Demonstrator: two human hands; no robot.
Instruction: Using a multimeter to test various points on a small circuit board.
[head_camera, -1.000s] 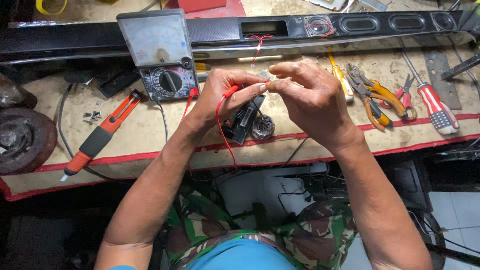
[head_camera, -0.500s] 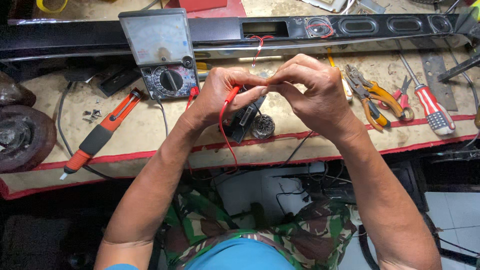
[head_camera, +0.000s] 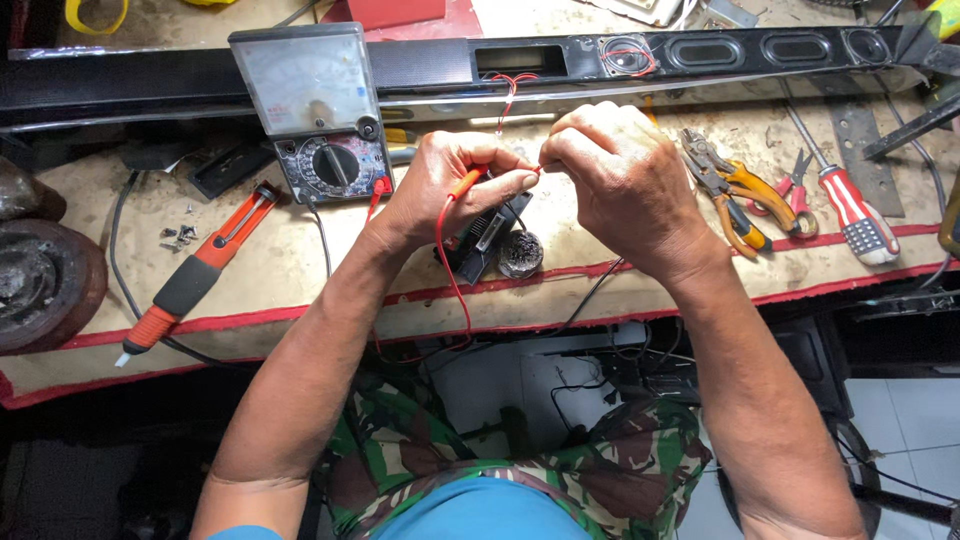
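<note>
My left hand pinches a red test probe whose red lead loops down over the bench edge. My right hand is closed around a thin wire end, touching the probe tip between both hands. Thin red wires run up from there into the long black speaker bar. Under my hands lie a small black part and a round dark piece. An analogue multimeter leans against the bar on the left.
An orange and black soldering iron lies at left beside small screws. Orange-handled pliers, small snips and a red and white screwdriver lie at right. A round dark metal object sits at far left.
Both hands have shifted slightly and drawn closer together around the probe tip and wire. Nothing else on the bench has moved.
</note>
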